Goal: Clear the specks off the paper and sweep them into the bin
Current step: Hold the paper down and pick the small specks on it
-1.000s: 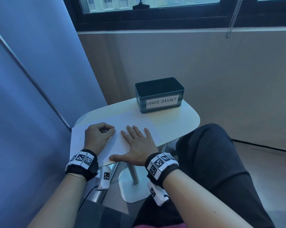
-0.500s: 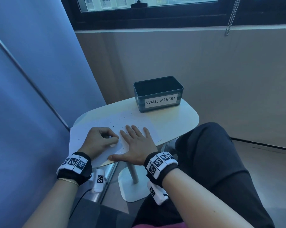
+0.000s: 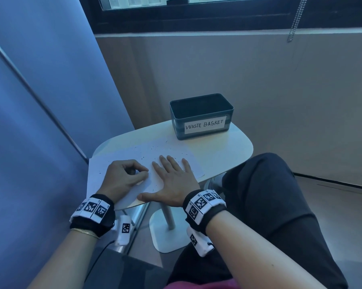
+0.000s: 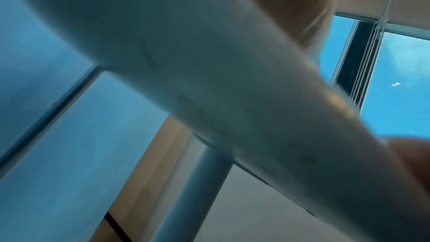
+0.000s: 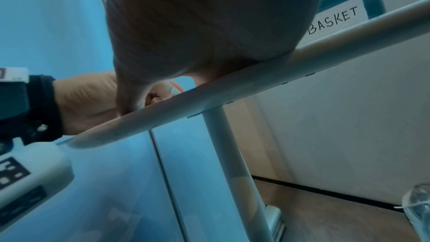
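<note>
1. Paper: white sheet, flat on the white table, lower left of centre in the head view, its left edge overhanging the table
2. Specks: small dark flecks scattered over the upper part of the sheet
3. Bin: dark, rectangular, labelled "WASTE BASKET", above the paper
4. Left hand: fingers curled, resting on the paper; any grip cannot be told
5. Right hand: flat, fingers straight, pressing the paper

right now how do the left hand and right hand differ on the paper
The left hand has its fingers curled, fingertips pinched together; the right hand lies flat, fingers straight and spread. The left sits nearer the paper's left edge, the right nearer the middle. Both rest on the paper and wear marker wristbands.
</note>
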